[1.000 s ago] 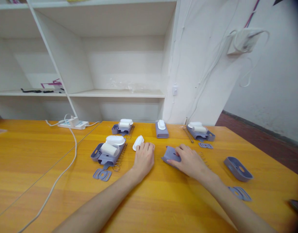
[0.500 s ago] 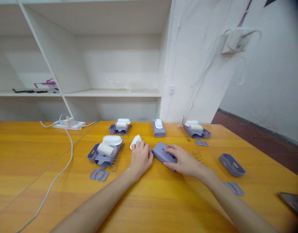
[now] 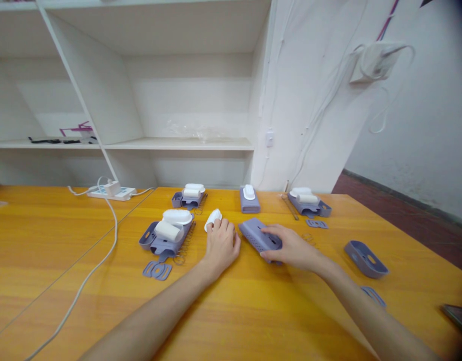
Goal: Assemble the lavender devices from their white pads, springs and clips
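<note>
My left hand (image 3: 223, 244) is closed, its curled fingers over the near end of a white oval plastic piece (image 3: 212, 219); the fingertips are hidden. My right hand (image 3: 293, 246) grips a purple-grey plastic case (image 3: 255, 232) by its right end, thumb on the near side and fingers on top. Slots show in the case's upper face and small holes along its side. To the left of my left hand lies a set of parts: a white roll (image 3: 168, 231), a white oval cover (image 3: 177, 216), a purple-grey housing (image 3: 167, 247) and a flat slotted plate (image 3: 157, 269).
Similar sets stand at the back left (image 3: 192, 195) and back right (image 3: 306, 198). A case with a white top (image 3: 249, 200) stands between them. At right lie a purple-grey tray (image 3: 366, 258) and a slotted plate (image 3: 373, 296). A white cable (image 3: 91, 271) runs from a power strip (image 3: 116, 193).
The purple-grey case has tilted slightly in my right hand, so more of its holed side shows. My left hand stays by the white piece. The whole view has shifted a little.
</note>
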A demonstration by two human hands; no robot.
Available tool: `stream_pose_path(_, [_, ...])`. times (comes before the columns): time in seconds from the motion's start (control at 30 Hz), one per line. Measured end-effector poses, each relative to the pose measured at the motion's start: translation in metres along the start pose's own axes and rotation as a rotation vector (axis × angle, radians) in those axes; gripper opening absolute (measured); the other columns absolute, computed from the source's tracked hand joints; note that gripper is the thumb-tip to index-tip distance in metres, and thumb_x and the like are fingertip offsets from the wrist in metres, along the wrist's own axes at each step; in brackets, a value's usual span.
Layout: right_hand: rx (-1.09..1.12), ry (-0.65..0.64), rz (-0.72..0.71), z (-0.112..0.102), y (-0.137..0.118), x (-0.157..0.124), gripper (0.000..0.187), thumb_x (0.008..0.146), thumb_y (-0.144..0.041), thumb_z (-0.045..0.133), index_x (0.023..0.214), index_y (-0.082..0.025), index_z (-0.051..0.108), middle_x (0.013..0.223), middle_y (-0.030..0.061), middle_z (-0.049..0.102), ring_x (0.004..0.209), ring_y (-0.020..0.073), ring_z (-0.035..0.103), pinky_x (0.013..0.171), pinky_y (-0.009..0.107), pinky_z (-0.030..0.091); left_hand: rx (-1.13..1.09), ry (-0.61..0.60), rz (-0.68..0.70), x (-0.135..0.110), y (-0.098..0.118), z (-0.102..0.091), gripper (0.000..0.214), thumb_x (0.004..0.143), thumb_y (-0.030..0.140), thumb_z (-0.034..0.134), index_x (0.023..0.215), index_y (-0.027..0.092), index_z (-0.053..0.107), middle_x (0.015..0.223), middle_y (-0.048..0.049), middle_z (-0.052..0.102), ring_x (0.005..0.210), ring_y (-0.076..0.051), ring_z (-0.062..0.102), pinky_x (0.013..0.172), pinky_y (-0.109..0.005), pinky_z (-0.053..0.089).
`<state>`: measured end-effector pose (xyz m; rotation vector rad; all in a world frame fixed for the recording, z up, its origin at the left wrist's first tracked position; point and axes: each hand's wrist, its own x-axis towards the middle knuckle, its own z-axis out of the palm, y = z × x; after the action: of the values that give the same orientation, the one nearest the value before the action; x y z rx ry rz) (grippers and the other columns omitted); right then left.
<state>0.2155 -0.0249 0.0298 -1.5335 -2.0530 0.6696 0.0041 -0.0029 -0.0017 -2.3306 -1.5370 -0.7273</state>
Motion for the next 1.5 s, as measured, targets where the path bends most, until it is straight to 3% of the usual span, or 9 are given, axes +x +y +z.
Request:
stream_pose_path(0.17, [0.745,-0.061,0.224,-0.007,-0.009,0.0,0.048,0.072,-0.045,0.065,0.111,-0.017,0.059,0.107,0.0101,0.064,0.094,0.024,0.061,0.081,0.038,0.051,-0.002,0.007,0.01,-0.001,0.0,0.001,0.015,0.084,0.028,0.044,0.083,0.018,0.055,0.088,-0.009,0.054,0.091,-0.026,0.044,0.078,-0.041,0.03])
stream_pose_path(0.27, [1.146,-0.029,0.306,-0.014,-0.009,0.002,0.037,0.079,-0.048,0.056,0.1,-0.018,0.059,0.1,0.009,0.066,0.09,0.0215,0.063,0.08,0.038,0.052,-0.004,0.007,0.007,-0.001,0.0,0.002,0.015,0.084,0.028,0.043,0.083,0.018,0.055,0.088,-0.0091,0.054,0.092,-0.025,0.044,0.079,-0.041,0.03])
stream_pose_path(0.4, [1.348,-0.025,0.304,-0.023,-0.008,0.004,0.036,0.082,-0.051,0.048,0.099,-0.019,0.055,0.113,0.0103,0.061,0.104,0.024,0.059,0.092,0.043,0.046,0.0,0.007,0.017,-0.001,0.0,0.003,0.016,0.085,0.026,0.041,0.082,0.018,0.055,0.086,-0.0084,0.054,0.092,-0.025,0.045,0.079,-0.04,0.03])
stream_pose_path(0.9, [1.358,-0.053,0.182,-0.03,-0.028,-0.003,0.04,0.083,-0.052,0.045,0.107,-0.022,0.052,0.116,0.0098,0.06,0.104,0.0249,0.059,0.093,0.044,0.044,0.0,0.008,0.022,-0.001,0.001,0.001,0.022,0.086,0.033,0.04,0.081,0.018,0.055,0.086,-0.01,0.053,0.09,-0.026,0.045,0.078,-0.041,0.032])
stream_pose_path(1.07, [1.204,-0.04,0.125,-0.031,-0.035,-0.005,0.048,0.084,-0.055,0.039,0.114,-0.02,0.052,0.116,0.0106,0.06,0.106,0.0256,0.058,0.089,0.043,0.047,-0.018,0.014,0.009,-0.001,0.001,0.001,0.021,0.086,0.033,0.04,0.081,0.018,0.054,0.085,-0.0095,0.053,0.09,-0.025,0.045,0.079,-0.041,0.032])
stream_pose_path(1.27, [1.057,0.043,0.119,-0.026,-0.033,-0.006,0.04,0.082,-0.051,0.046,0.107,-0.02,0.055,0.109,0.0086,0.062,0.098,0.0236,0.06,0.082,0.038,0.049,-0.042,0.017,0.03,-0.001,0.0,0.001,0.022,0.086,0.034,0.04,0.083,0.018,0.055,0.085,-0.0094,0.054,0.09,-0.025,0.045,0.079,-0.04,0.031])
stream_pose_path(1.37, [0.883,0.139,0.029,-0.021,-0.032,-0.004,0.042,0.074,-0.044,0.061,0.108,-0.021,0.052,0.109,0.0078,0.061,0.096,0.0228,0.059,0.078,0.034,0.049,-0.047,0.02,0.03,-0.001,0.0,0.001,0.022,0.086,0.034,0.04,0.083,0.018,0.056,0.085,-0.0092,0.054,0.09,-0.025,0.045,0.08,-0.04,0.031])
stream_pose_path(1.5, [0.398,0.305,0.008,-0.015,-0.027,-0.001,0.051,0.061,-0.037,0.071,0.106,-0.021,0.051,0.109,0.0072,0.058,0.101,0.0248,0.055,0.081,0.036,0.047,-0.035,0.009,0.025,-0.001,0.001,0.001,0.022,0.086,0.034,0.04,0.081,0.018,0.056,0.086,-0.0093,0.054,0.09,-0.025,0.045,0.08,-0.041,0.031])
